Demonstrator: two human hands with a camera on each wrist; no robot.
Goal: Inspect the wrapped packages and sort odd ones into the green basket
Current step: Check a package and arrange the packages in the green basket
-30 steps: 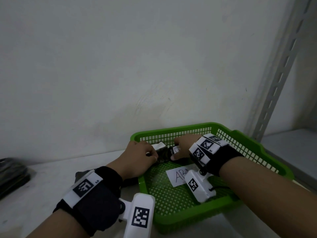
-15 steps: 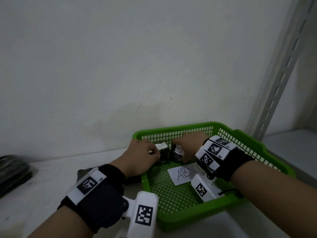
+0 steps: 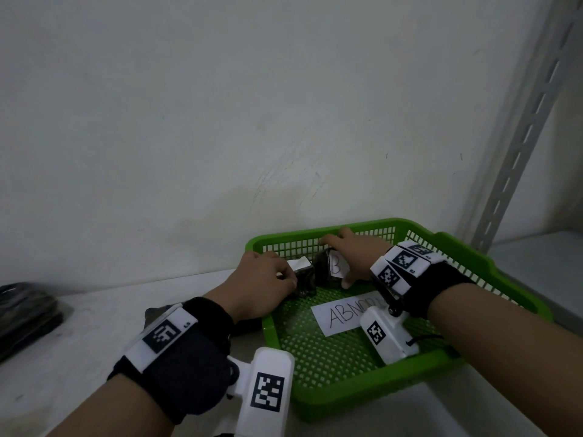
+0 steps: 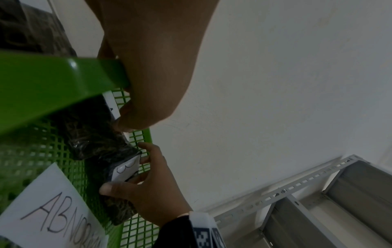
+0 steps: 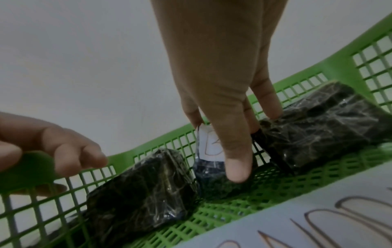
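The green basket (image 3: 467,250) (image 4: 53,80) (image 5: 339,53) holds three dark, film-wrapped packages along its back wall. My right hand (image 3: 337,263) (image 4: 127,167) (image 5: 214,146) pinches the middle package (image 3: 325,274) (image 4: 118,209) (image 5: 212,182), thumb on its white "B" label and fingers behind it. My left hand (image 3: 285,272) (image 4: 123,120) (image 5: 80,161) reaches over the left rim and, fingers curled, holds the left package (image 3: 306,280) (image 4: 91,127) (image 5: 144,193) at its white label. A third package (image 5: 318,130) lies beside my right fingers, hidden in the head view.
A paper sign (image 3: 340,315) (image 4: 42,209) (image 5: 297,209) lettered "ABNO…" lies on the basket floor. More dark wrapped packages (image 3: 22,313) sit at the table's far left, and one (image 4: 31,30) lies just outside the basket. The wall is close behind, and a slotted metal upright (image 3: 520,137) stands on the right.
Both hands have carried their packages deeper toward the basket's back wall. The right hand has tipped the "B" package upright, and more of the sign shows.
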